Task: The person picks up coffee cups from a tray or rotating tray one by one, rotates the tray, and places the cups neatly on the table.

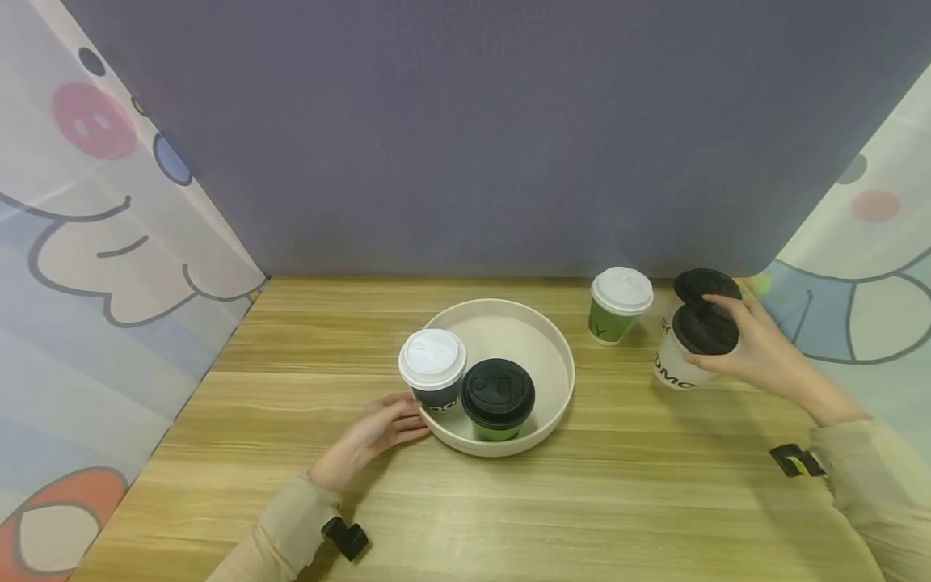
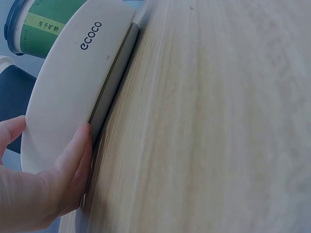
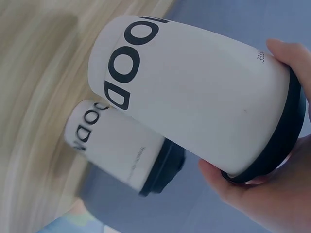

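Observation:
In the head view a white paper coffee cup [image 1: 676,368] with black lettering and a black lid sits in my right hand [image 1: 752,347]. Thumb and fingers grip it round the lid, as the right wrist view also shows. My left hand [image 1: 374,432] touches the outer wall of a round cream tray [image 1: 549,335], its digits spread along that wall. Inside the tray stand a dark cup with a white lid [image 1: 432,356] and a green cup with a black lid [image 1: 498,392]. The left wrist view shows the tray wall [image 2: 68,82] marked "ecoco".
A green cup with a white lid [image 1: 621,291] stands right of the tray, near the grey back panel [image 1: 473,145]. Behind the held cup is another white lettered cup [image 3: 119,148] with a black lid. Patterned curtains [image 1: 87,242] border the wooden table [image 1: 305,347].

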`<state>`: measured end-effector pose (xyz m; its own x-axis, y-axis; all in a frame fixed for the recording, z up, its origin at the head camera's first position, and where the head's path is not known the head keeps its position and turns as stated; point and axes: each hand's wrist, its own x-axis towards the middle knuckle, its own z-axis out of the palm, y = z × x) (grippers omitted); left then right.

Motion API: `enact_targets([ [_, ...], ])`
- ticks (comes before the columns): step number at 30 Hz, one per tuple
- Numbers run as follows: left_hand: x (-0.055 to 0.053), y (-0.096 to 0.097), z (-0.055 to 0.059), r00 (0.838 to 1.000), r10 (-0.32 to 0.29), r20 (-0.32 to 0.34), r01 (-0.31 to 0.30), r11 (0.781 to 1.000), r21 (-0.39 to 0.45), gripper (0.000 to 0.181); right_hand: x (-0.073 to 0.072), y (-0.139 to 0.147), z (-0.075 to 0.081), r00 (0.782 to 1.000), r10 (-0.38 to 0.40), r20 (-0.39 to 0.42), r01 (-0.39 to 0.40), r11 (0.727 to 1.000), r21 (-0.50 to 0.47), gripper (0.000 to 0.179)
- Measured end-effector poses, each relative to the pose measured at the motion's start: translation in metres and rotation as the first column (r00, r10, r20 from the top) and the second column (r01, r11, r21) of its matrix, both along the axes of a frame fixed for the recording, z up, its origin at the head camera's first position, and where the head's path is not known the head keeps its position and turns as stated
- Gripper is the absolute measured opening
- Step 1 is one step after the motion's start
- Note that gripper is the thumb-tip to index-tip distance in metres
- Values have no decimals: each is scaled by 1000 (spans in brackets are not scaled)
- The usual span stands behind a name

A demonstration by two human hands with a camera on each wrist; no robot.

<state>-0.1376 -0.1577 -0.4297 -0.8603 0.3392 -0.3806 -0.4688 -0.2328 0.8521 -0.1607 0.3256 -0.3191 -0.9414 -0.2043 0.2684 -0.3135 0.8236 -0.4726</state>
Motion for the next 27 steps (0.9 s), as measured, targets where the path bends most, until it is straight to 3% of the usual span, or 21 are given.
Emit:
enact_targets([
  [3,0,-1,0,1000,4,1,-4,1000,-1,55,1,7,-3,999,-31,42,30,999,9,91],
  [27,-1,0,-4,1000,19,-11,-19,1000,-6,58,1,41,-21,993,-98,65,95,994,54,89],
])
